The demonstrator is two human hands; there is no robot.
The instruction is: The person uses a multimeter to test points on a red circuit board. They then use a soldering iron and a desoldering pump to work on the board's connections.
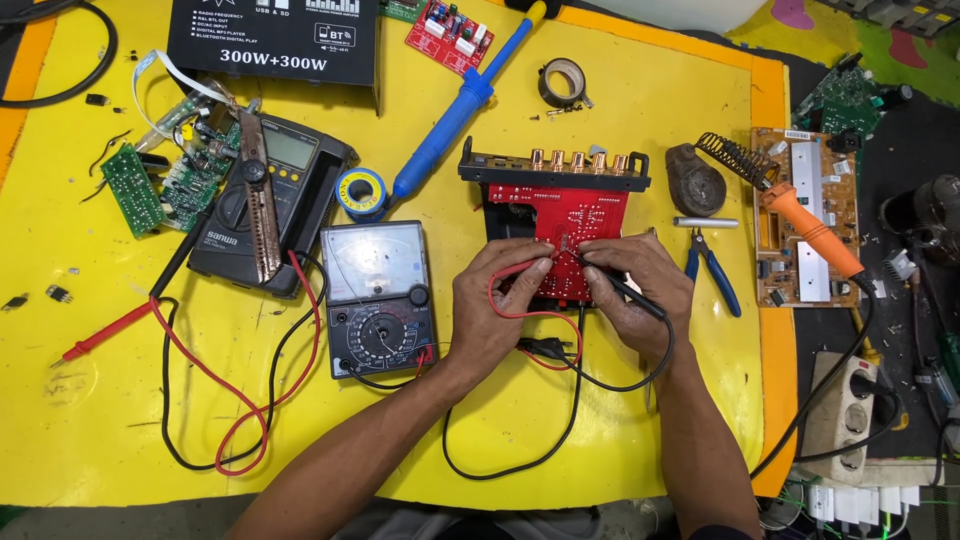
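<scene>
A red circuit board (560, 215) with a black panel of copper-coloured jacks lies on the yellow table (640, 90). My left hand (495, 305) pinches a red test probe (525, 267) whose tip touches the board. My right hand (640, 285) holds a black test probe (632, 292) against the board close to the red tip. Red and black leads run from both probes to an analogue needle meter (378, 295) just left of my left hand.
A black digital multimeter (265, 200) with a serrated blade on it lies left, with loose red and black leads. A blue solder sucker (465, 100), solder reel (361, 192), blue pliers (712, 265), orange soldering iron (805, 225), green boards and a power strip (845, 410) surround the board.
</scene>
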